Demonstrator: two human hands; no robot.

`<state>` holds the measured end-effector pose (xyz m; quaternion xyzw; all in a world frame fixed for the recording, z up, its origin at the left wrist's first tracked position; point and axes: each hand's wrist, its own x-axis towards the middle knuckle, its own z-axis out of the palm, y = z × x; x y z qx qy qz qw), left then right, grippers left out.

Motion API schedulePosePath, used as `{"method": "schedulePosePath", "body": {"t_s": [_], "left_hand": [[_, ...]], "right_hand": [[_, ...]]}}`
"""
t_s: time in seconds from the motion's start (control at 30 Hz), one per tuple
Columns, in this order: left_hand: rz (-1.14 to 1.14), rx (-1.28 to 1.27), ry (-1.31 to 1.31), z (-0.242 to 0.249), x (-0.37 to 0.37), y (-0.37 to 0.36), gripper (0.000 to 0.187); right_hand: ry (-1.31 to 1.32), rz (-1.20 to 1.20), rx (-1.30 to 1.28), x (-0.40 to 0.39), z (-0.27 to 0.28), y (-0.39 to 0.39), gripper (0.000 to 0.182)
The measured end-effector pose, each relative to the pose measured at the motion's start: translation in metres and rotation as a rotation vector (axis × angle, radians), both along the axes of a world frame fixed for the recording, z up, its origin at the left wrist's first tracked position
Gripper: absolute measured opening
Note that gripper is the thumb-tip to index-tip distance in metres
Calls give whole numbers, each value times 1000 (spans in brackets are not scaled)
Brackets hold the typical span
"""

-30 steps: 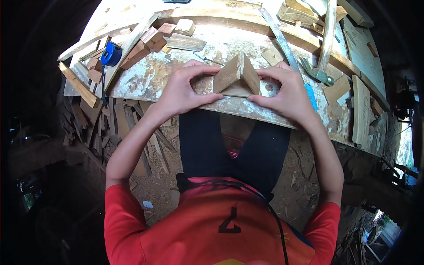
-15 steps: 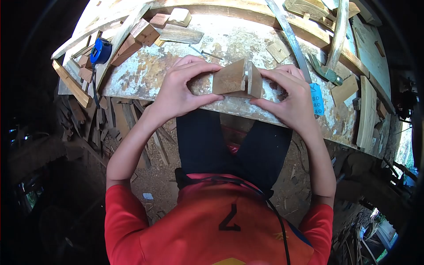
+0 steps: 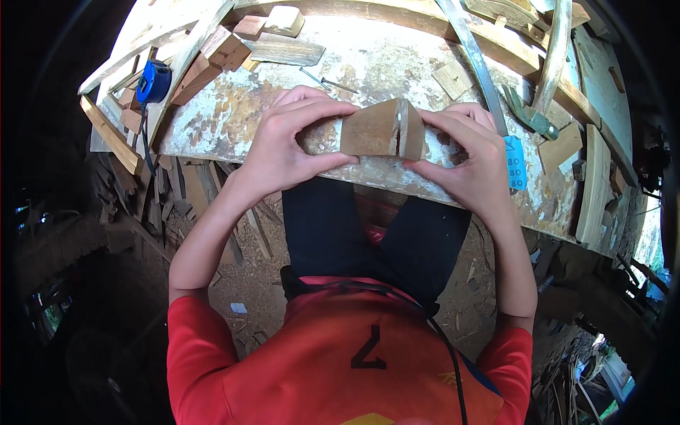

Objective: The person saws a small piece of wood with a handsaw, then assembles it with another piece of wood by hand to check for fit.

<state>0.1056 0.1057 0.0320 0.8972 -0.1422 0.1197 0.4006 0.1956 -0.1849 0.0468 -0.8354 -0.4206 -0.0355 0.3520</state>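
My left hand (image 3: 287, 145) is closed on a brown wooden block (image 3: 370, 130), thumb on the near side and fingers on the far side. A smaller wooden piece (image 3: 414, 134) sits in the grip of my right hand (image 3: 469, 150). Both pieces are above the near edge of the worn workbench (image 3: 269, 152). Their facing sides nearly meet, with a narrow dark gap low between them and contact or near contact at the top. Just beyond them lie two nails (image 3: 340, 86).
A blue tape measure (image 3: 154, 81) and reddish wood blocks (image 3: 197, 79) lie at the left. To the right are a hand saw (image 3: 474, 60) with a blue tag (image 3: 514, 163), a hammer (image 3: 535, 124) and wood offcuts (image 3: 559, 147). Wood scraps cover the ground below.
The two wooden pieces have come closer together; the wide gap between them has narrowed and their top edges line up more. Both hands keep their hold.
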Motion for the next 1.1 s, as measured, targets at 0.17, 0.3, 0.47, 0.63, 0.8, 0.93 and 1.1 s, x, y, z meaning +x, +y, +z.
{"method": "schedulePosePath", "body": {"t_s": [0.17, 0.3, 0.47, 0.63, 0.8, 0.93, 1.1], "left_hand": [[5, 5, -3, 1, 0, 0, 62], [1, 14, -3, 1, 0, -1, 63], [2, 46, -37, -2, 0, -1, 69], [-8, 20, -32, 0, 1, -2, 71], [-9, 41, -47, -1, 1, -1, 68], [-4, 34, -46, -4, 1, 0, 64], [3, 18, -48, -5, 0, 0, 65]], "right_hand": [[-2, -12, -1, -1, -2, 0, 63], [-39, 1, 55, 1, -9, 1, 64], [-47, 6, 49, 0, -8, 2, 66], [-33, -2, 17, -2, -5, 1, 66], [-29, -4, 8, -2, -4, 1, 66], [-17, -3, 4, -2, -4, 1, 66], [-3, 14, 9, -1, -3, 2, 64]]}}
